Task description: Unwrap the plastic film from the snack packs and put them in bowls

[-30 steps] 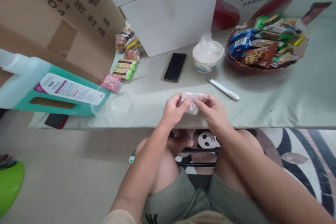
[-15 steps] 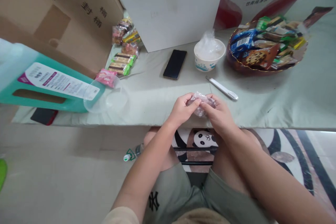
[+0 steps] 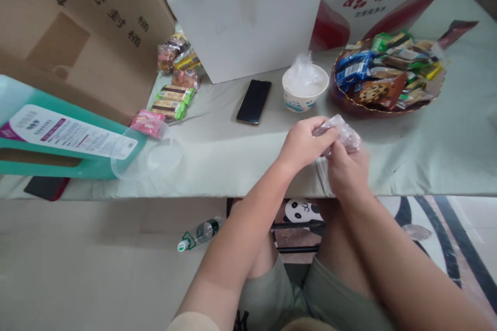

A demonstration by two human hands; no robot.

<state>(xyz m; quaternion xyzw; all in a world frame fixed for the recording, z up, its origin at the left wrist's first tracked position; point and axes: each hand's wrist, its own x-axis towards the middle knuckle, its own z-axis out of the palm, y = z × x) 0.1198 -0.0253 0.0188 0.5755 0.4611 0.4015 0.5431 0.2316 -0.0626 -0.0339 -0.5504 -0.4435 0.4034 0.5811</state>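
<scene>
A small crinkled clear-plastic packet [image 3: 345, 134] with something brownish-purple inside is held between my two hands above the table. My left hand [image 3: 308, 142] pinches its left side, fingers closed. On its lower right, my right hand [image 3: 349, 168] grips it with the thumb on top; this hand is a little blurred. Just beyond them stands a white paper bowl [image 3: 303, 101] with a crumpled clear plastic bag [image 3: 305, 75] in it. The white pen-like cutter seen earlier is now hidden behind my hands.
A dark glass bowl [image 3: 336, 88] of wrapped snacks is at the right. A phone [image 3: 254, 102] lies mid-table. At the left are snack packs [image 3: 173, 94], a clear plastic tub [image 3: 147, 160], a green liquid jug [image 3: 97, 163] and cartons [image 3: 248, 26]. A bottle [image 3: 205, 230] lies on the floor.
Both hands have moved right and away from me with the packet, over where the white cutter lay. The packet is tilted differently. The camera view has shifted slightly.
</scene>
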